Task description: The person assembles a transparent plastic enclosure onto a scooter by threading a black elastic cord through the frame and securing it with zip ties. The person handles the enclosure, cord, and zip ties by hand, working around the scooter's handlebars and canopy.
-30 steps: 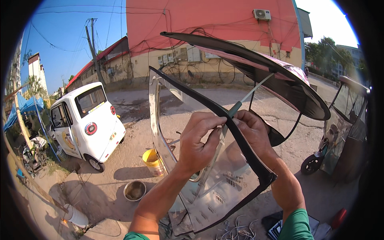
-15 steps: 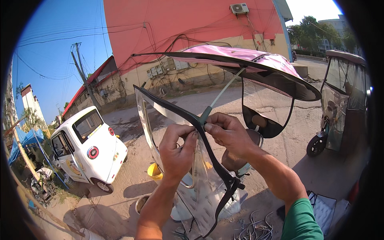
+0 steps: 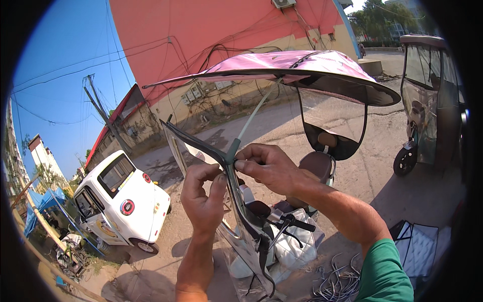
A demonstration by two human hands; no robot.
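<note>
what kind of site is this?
Likely an outdoor street-side yard where small vehicles get fitted: a scooter under a pink canopy, a white microcar parked on bare ground, and a canopied three-wheeler nearby.

Single head-worn fisheye, looking forward and slightly down at close range.
Lens sits just behind the left hand [image 3: 204, 199] and right hand [image 3: 271, 168], forearms entering from the lower edge. Beyond them it faces the pink canopy [image 3: 297, 65], the white microcar [image 3: 121, 204] at left, and the red wall [image 3: 216, 35]; edges bow toward the rim.
</note>
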